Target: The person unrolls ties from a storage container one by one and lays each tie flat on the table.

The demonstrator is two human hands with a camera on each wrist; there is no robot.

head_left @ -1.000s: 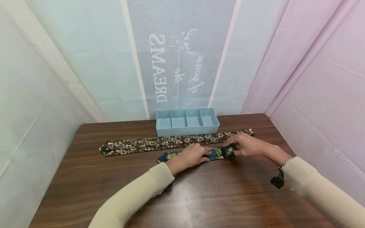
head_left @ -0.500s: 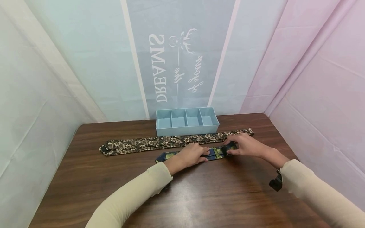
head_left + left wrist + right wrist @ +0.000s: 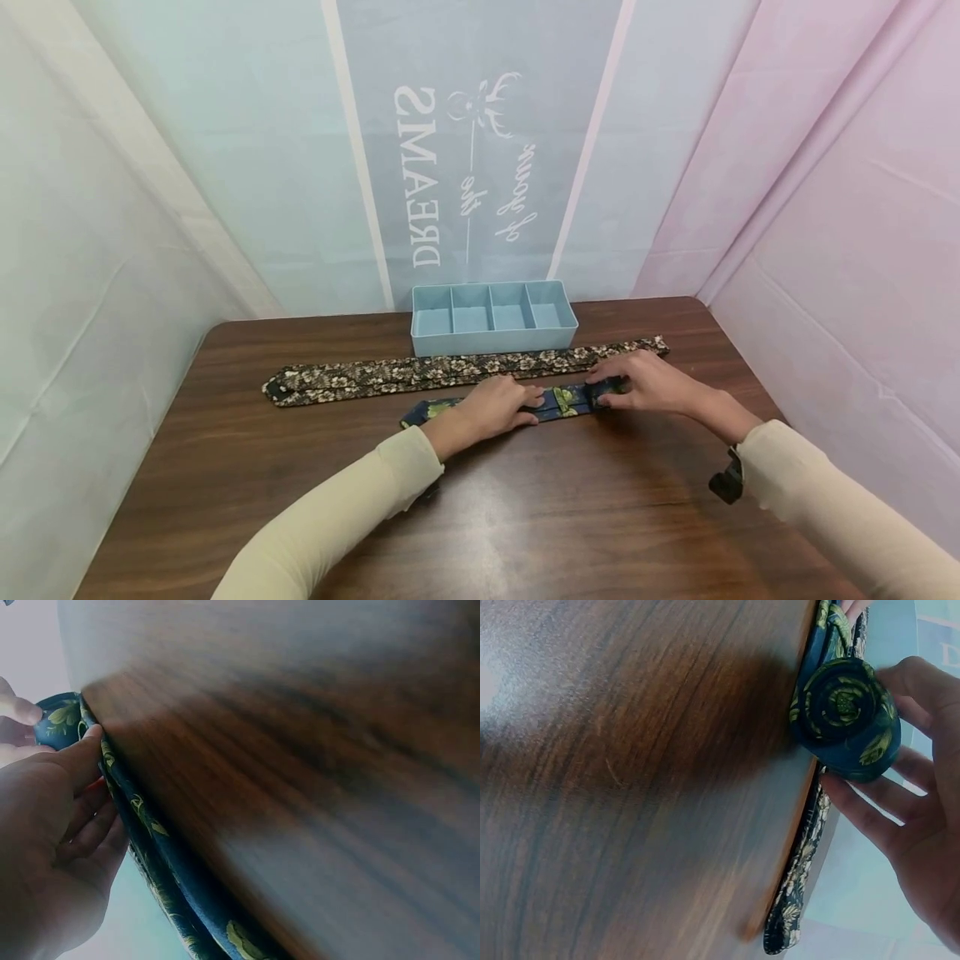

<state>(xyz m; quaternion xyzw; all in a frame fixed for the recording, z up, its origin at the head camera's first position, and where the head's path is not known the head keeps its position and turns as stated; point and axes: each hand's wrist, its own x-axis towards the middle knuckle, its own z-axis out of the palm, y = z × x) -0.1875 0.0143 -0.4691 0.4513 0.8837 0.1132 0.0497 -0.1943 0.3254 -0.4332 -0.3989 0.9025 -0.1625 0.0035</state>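
Observation:
A dark blue necktie (image 3: 557,402) with yellow-green floral print lies along the table, its right end wound into a roll (image 3: 844,712) that shows as a spiral in the right wrist view. My right hand (image 3: 651,382) holds this roll between thumb and fingers. Further left along the same tie, my left hand (image 3: 491,410) grips the flat part, thumb on the near edge and fingers across it; the left wrist view shows the left hand (image 3: 64,802) against the tie's edge. The pointed wide end (image 3: 414,414) sticks out left of that hand. Part of the tie is hidden beneath the left hand.
Behind the blue tie a black-and-cream floral necktie (image 3: 390,377) is stretched lengthwise. At the table's back edge stands a light blue tray (image 3: 495,342) with several compartments. Fabric walls enclose the brown wooden table (image 3: 525,517) at the back and sides.
The blue tie's flat part and my left hand have shifted slightly left. My right hand stays in almost the same place, its fingers turned a little around the roll.

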